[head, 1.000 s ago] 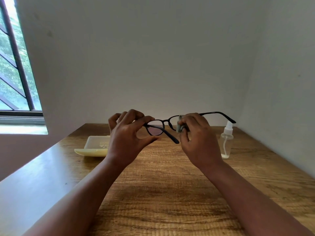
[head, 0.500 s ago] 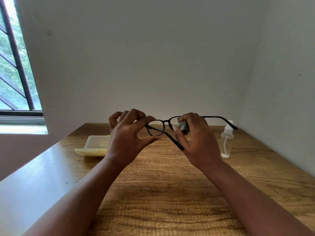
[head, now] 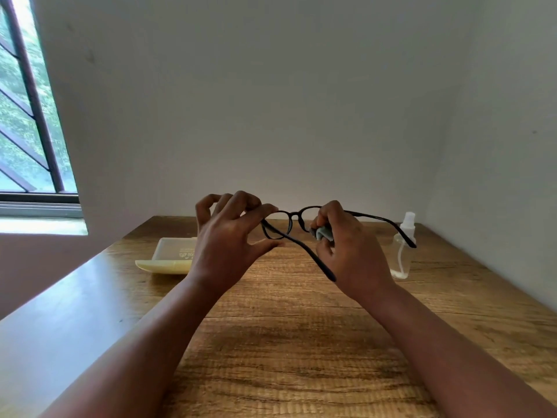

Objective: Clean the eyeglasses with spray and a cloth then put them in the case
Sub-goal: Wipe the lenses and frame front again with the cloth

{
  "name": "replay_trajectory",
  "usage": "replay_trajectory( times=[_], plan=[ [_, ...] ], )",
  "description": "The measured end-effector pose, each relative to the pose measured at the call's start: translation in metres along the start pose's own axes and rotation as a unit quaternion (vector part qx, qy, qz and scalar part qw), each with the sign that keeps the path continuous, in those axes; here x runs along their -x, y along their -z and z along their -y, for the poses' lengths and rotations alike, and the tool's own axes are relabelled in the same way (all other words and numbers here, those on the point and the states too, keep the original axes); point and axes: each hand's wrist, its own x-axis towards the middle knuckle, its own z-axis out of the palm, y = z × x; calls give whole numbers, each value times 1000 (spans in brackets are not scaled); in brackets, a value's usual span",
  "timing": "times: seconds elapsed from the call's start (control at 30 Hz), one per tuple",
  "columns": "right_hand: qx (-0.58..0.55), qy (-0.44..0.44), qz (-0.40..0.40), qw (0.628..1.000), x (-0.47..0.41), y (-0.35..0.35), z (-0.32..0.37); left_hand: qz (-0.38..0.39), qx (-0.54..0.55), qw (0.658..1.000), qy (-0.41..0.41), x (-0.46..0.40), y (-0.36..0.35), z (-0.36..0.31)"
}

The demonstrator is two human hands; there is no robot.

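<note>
Eyeglasses [head: 291,220]: frame corner pinched by left hand [head: 224,239] for steadiness; right lens rubbed with cloth [head: 324,233] pinched in right hand [head: 351,251].

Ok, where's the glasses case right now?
The case lies open on the wooden table, on the left side of the head view, just beyond the left hand and opposite the spray bottle.

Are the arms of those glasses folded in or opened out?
Opened out. Both arms of the eyeglasses stick back toward the person while the left hand pinches the frame and the right hand holds a cloth on one lens.
</note>
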Motion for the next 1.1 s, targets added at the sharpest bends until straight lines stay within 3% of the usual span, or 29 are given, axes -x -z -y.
replay_trajectory(
  times=[0.13, 0.3, 0.43, 0.53, 0.87, 1.1],
  plan=[
    [80, -13, -50, 995, -1, 1, -1, 1, 0, 1000, 5, 0, 0, 0],
    [-58, 37, -125, 990, -4, 6, 10, 2, -1, 1000, 10, 0, 0, -1],
    [-115, 81, -57, 988, -2, 0, 19, 9, 6, 1000, 10, 0, -2, -5],
    [-79, 165, 1, 983, 1, -8, 23, 8, 4, 1000, 2, 1, -3, -6],
    [114, 177, -54, 976, -5, -5, 14, 8, -1, 1000, -1, 1, -2, -7],
    [47, 168, -17, 985, 1, -13, 20, -3, -3, 1000, 3, 2, -2, -4]
  ],
)
